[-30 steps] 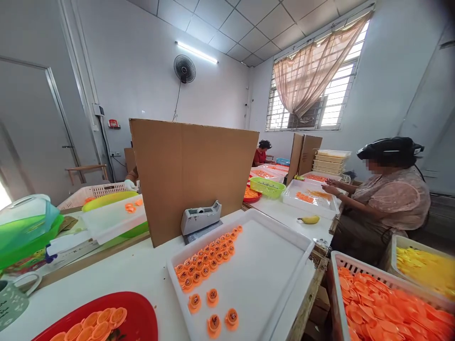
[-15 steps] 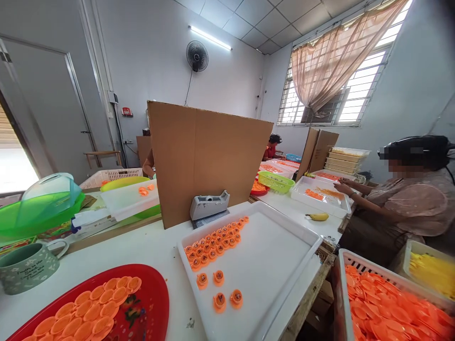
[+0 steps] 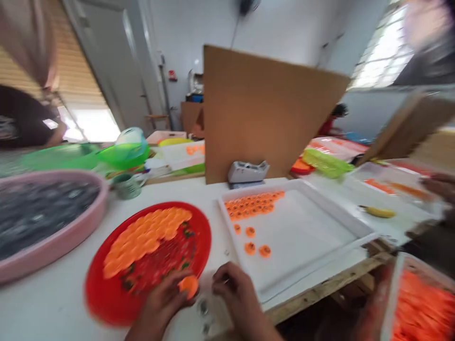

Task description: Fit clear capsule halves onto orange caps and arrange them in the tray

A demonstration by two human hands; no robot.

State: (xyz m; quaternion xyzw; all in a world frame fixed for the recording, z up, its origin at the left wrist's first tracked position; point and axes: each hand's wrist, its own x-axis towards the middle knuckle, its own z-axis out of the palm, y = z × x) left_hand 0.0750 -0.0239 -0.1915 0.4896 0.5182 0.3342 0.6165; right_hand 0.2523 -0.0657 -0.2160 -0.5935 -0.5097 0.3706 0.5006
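My left hand [image 3: 165, 298] pinches a small round orange plastic piece [image 3: 188, 286] by its edge, above the front rim of the red plate [image 3: 204, 232]. Just to the right, my right hand [image 3: 236, 293] has thumb and fingers pressed together; whatever sits between them is too small and blurred to name. On the plate lie many overlapping orange discs [image 3: 149, 237]. Orange pieces with dark centres [image 3: 249, 206] stand in rows at the back left of the white tray [image 3: 295, 265], with several more set apart in front of them. Small shiny bits [image 3: 203, 307] lie between my hands.
A pink tub [image 3: 81, 227] of dark shiny parts stands at left, near a green mug [image 3: 127, 186]. A tape dispenser [image 3: 248, 172] sits before an upright cardboard sheet [image 3: 270, 118]. At lower right is a bin of orange parts [image 3: 423, 303]. A co-worker's hand [image 3: 441, 187] shows at right.
The view has swung left and down, bringing in the pink tub and both my hands. My left hand now shows with an orange piece in it. The pieces in the tray look unchanged.
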